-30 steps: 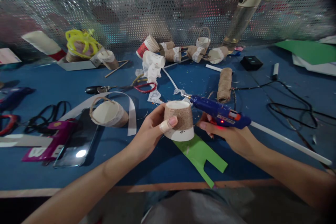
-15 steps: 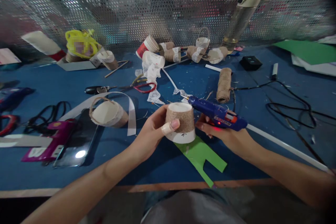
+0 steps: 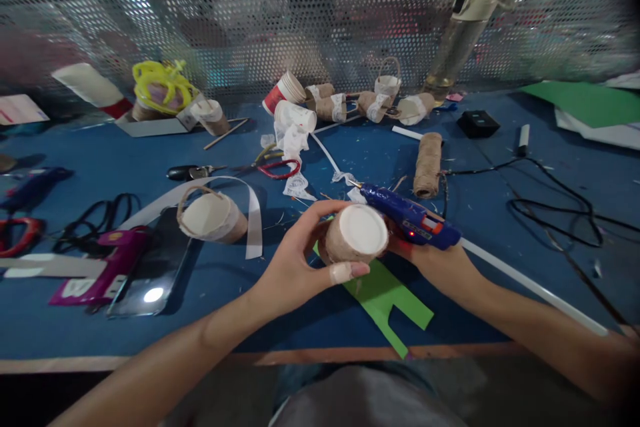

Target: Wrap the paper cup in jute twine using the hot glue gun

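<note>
My left hand (image 3: 305, 253) is wrapped round a paper cup (image 3: 361, 232) whose side is covered in brown twine. The cup is tilted so its white round end faces me; a bandage circles my left thumb. In my right hand (image 3: 415, 253) is a blue glue gun (image 3: 407, 213) with a lit red light and a long white glue stick in its back. Its nozzle points up and left, just beyond the cup. Part of my right hand is hidden behind the cup and the gun. Under the hands lies a cut green piece (image 3: 385, 293).
A twine roll (image 3: 428, 165) and lace (image 3: 293, 140) lie beyond my hands. To the left are a small handled bucket (image 3: 213, 217), a phone (image 3: 155, 267), a purple glue gun (image 3: 103, 273) and red-handled scissors (image 3: 280, 168). Several twine-wrapped cups and a bottle (image 3: 457, 43) stand by the mesh panel (image 3: 320, 13).
My left hand has tipped the cup so its white end turns toward me and shifted it slightly right. The glue gun stays in my right hand, closer behind the cup.
</note>
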The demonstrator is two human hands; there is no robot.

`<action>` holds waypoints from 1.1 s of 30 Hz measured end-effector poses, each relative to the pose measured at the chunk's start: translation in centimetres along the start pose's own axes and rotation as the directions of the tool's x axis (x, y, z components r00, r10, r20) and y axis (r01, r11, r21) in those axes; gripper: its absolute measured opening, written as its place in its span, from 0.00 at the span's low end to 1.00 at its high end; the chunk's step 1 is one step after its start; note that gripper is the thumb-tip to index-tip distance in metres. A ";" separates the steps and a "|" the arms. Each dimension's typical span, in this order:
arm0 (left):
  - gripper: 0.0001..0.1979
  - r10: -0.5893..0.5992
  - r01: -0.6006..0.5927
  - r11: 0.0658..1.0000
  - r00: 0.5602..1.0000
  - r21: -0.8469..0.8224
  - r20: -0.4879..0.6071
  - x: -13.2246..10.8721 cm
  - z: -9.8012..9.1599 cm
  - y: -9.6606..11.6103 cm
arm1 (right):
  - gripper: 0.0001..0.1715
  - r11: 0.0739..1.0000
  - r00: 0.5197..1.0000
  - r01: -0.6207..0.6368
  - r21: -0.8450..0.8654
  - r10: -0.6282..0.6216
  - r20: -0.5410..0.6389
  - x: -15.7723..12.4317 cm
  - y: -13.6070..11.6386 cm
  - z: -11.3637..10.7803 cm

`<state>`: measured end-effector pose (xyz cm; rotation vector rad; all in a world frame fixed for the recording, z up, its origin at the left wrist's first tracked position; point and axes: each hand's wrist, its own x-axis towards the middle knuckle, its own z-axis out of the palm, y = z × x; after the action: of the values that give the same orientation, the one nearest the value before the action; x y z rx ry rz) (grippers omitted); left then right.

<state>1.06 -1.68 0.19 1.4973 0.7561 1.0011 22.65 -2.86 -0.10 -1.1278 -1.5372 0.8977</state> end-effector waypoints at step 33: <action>0.20 -0.230 0.195 0.930 0.970 -0.312 -0.079 0.8 -0.6 -0.7 | 0.08 0.992 0.993 -0.098 0.077 0.103 -0.061 -1.2 -0.7 -0.2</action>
<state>0.88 -0.56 -0.33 1.0772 0.7883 0.9926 22.79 -4.16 0.27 -1.1780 -1.3942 0.9681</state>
